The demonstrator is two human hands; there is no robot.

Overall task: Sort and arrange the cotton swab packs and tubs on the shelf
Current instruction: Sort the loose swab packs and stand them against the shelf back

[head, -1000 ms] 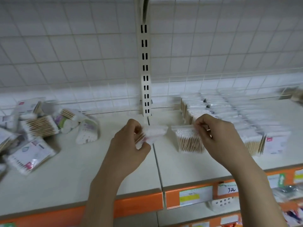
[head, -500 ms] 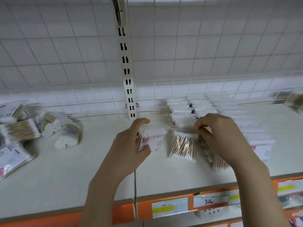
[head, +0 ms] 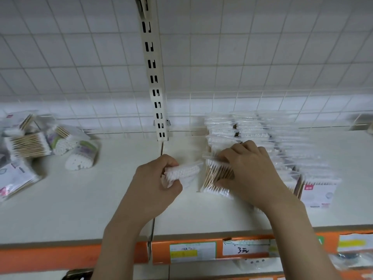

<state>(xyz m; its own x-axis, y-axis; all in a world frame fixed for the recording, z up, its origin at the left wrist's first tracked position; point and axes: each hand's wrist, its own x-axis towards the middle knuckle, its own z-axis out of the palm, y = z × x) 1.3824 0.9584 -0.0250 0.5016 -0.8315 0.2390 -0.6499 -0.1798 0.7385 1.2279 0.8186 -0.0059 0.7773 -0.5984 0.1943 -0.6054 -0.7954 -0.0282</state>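
My left hand (head: 153,184) grips a clear pack of white cotton swabs (head: 182,172) just above the white shelf (head: 84,209), near its middle. My right hand (head: 250,170) holds a pack of wooden-stick swabs (head: 216,176) standing at the front of the leftmost row. Neat rows of swab packs (head: 262,138) run back to the wire grid on the right half. On the left lie loose packs (head: 28,144) and round tubs (head: 80,158) in a heap.
A slotted upright post (head: 154,77) divides the wire grid back wall. Orange price rail (head: 201,251) with labels runs along the shelf front. A lower shelf with goods shows at bottom right. A red-labelled pack (head: 319,190) stands at the front of the right rows.
The view has shifted and the hands dropped lower. My right hand has set the wooden-stick pack upright against the row; my left hand still grips its pack beside it.
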